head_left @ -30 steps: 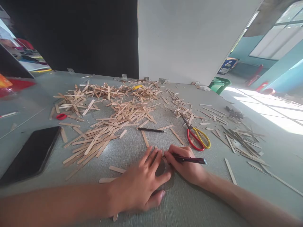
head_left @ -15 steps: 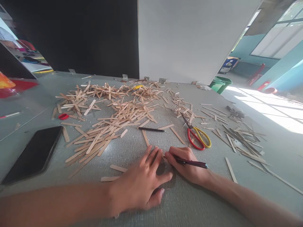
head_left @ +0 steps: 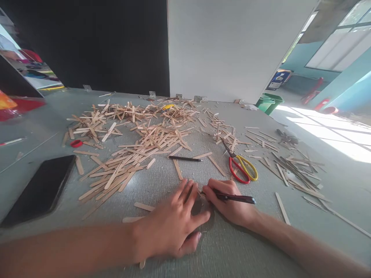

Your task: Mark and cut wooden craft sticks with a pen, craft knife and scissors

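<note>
My right hand (head_left: pixel 228 200) is closed round a dark pen-like tool (head_left: pixel 239 198), its tip pointing left toward a small piece of wood near my left fingertips. Palm down on the grey table (head_left: pixel 232 251), my left hand (head_left: pixel 178 220) has its fingers spread, the fingertips beside that piece, which is mostly hidden. Just beyond the hands lie a black pen (head_left: pixel 184 158) and scissors (head_left: pixel 242 168) with one red and one yellow handle. A large heap of wooden sticks (head_left: pixel 156 139) spreads behind them.
A black phone (head_left: pixel 40 189) lies at the left, with a red ring (head_left: pixel 76 143) beyond it. Thin wood strips (head_left: pixel 301 173) are scattered at the right. A black and white panel (head_left: pixel 220 46) stands along the back edge. A green bin (head_left: pixel 268 102) is beyond the table.
The rear end of the tool in my right hand has turned slightly. My left hand has hardly moved, and the whole view has shifted a little.
</note>
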A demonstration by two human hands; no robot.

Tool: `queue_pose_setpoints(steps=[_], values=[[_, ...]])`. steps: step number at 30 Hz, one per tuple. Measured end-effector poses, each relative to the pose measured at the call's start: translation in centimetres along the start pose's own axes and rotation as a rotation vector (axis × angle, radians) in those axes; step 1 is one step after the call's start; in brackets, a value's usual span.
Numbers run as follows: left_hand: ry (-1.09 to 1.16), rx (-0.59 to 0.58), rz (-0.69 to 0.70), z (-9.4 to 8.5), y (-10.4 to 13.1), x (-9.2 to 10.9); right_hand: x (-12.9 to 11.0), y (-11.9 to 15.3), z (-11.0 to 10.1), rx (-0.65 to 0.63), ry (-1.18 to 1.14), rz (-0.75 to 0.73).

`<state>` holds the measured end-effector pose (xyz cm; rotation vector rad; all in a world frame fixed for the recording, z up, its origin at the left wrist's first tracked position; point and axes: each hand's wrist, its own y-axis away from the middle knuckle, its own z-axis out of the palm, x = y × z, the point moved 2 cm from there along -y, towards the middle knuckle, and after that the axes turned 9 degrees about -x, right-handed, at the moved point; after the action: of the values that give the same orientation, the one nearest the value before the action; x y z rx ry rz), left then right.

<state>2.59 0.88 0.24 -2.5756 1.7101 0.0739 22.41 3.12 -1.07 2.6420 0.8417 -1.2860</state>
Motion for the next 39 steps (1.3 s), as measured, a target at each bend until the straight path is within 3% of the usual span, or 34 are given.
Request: queue_pose_setpoints(steps=[39], values=[[-0.03, 0.002, 0.005, -0.33, -0.09, 0.05, -0.03, -0.42, 0.25, 0.027, -0.037, 0.047]])
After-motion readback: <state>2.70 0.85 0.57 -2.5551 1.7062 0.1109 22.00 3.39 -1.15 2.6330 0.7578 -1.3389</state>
